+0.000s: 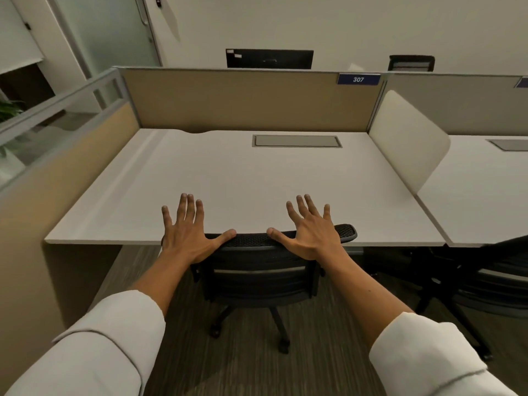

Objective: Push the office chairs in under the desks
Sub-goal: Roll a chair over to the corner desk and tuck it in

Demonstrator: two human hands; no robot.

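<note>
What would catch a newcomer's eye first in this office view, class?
Two open hands, the left hand and right hand, rest palms-down on the top of a black mesh chair at the near edge of a bare white desk. A blue 307 label sits on the partition behind.

A small blue plate [358, 79] fixed at the top right corner of the tan partition panel [243, 101] behind the worktop carries the white number "307". A second blue plate [522, 82] sits on the grey partition [457, 104] to the right, cut off by the picture's edge, and its characters cannot be read. No other text is legible.
</note>
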